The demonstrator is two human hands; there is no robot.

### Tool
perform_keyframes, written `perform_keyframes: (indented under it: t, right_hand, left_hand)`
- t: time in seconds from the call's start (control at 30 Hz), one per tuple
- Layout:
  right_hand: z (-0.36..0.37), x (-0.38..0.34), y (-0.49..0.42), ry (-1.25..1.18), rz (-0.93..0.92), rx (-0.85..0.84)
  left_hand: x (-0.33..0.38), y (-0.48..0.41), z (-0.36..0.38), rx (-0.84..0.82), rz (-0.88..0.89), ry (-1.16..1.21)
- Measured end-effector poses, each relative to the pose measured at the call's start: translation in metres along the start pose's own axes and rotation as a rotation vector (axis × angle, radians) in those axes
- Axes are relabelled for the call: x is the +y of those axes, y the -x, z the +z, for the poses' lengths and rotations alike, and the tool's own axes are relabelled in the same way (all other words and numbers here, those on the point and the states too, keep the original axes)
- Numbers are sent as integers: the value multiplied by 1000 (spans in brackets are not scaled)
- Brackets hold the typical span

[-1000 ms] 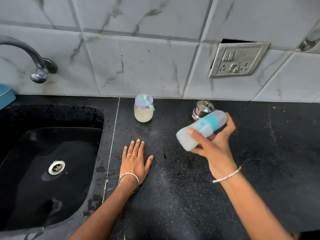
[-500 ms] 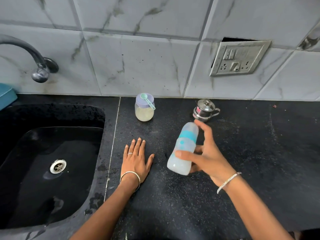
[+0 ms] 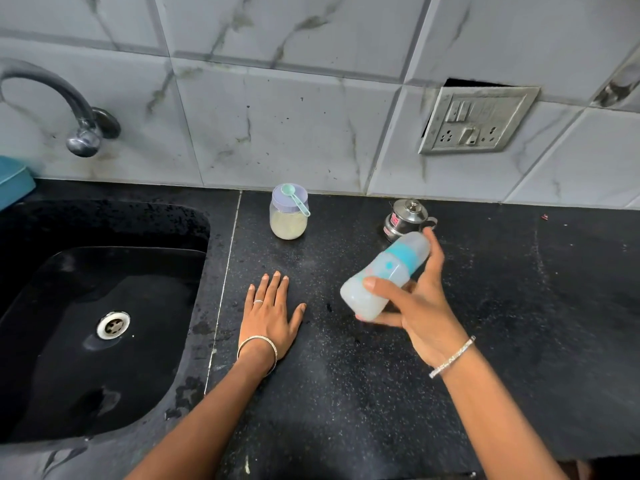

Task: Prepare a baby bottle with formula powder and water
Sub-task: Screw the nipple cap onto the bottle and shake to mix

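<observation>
bottle (image 3: 384, 275): we see it swung from near upright half a second back to steeply tilted now, teal-collared cap end far-right, base near-left; milky liquid inside; held off the counter (image 3: 536, 323), centre-right.
right hand (image 3: 420, 308): grasping bottle; thumb (image 3: 375, 284) across its near side low on the body, fingers (image 3: 379, 320) curled under the base, one finger reaching up the far side to the cap.
left hand (image 3: 268, 313): unmoved, flat on counter, fingers straight, holding nothing, left of bottle.
jar (image 3: 289, 221): far side, lid on, scoop (image 3: 294, 199) lying on lid.
steel pot (image 3: 403, 220): just beyond bottle's cap end.
sink (image 3: 166, 237): left.
</observation>
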State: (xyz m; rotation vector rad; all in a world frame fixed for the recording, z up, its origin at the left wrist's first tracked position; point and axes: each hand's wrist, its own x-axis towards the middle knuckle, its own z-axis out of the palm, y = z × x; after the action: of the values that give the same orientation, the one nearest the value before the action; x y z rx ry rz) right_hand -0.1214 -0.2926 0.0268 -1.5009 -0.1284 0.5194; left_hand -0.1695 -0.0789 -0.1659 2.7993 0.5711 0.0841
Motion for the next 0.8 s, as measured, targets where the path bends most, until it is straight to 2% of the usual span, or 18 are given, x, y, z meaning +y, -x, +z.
perform_keyframes:
  t: [0.07,0.17,0.23,0.3,0.37,0.5,0.53,0.67,0.73,0.8]
  right_hand:
    - [2,1,2,17,-25,-27]
    - [2,2,9,225,44,-195]
    - [1,-2,8,171,6,-112]
    - [1,-7,4,-40,-74,58]
    - [0,-5,2,-116,-136,101]
    - [0,-6,15,178,41,-189]
    - [-1,-7,15,173,57,-179]
    - [-4,-8,8,-84,-71,70]
    - [-2,-3,13,-20,-51,-7]
    - [0,2,23,102,56,-177]
  left_hand:
    - [0,-1,-1,3,0,-2]
    - [-1,-2,-2,13,-1,9]
    - [0,-1,-1,12,-1,8]
    - [0,0,0,-1,-1,-2]
    - [0,-1,0,-5,-3,-12]
    - [0,0,0,8,-4,-10]
    - [0,0,0,8,-3,-7]
    - [0,-1,1,9,-6,-7]
    - [0,-1,1,10,-7,-3]
    - [0,-1,1,13,-3,0]
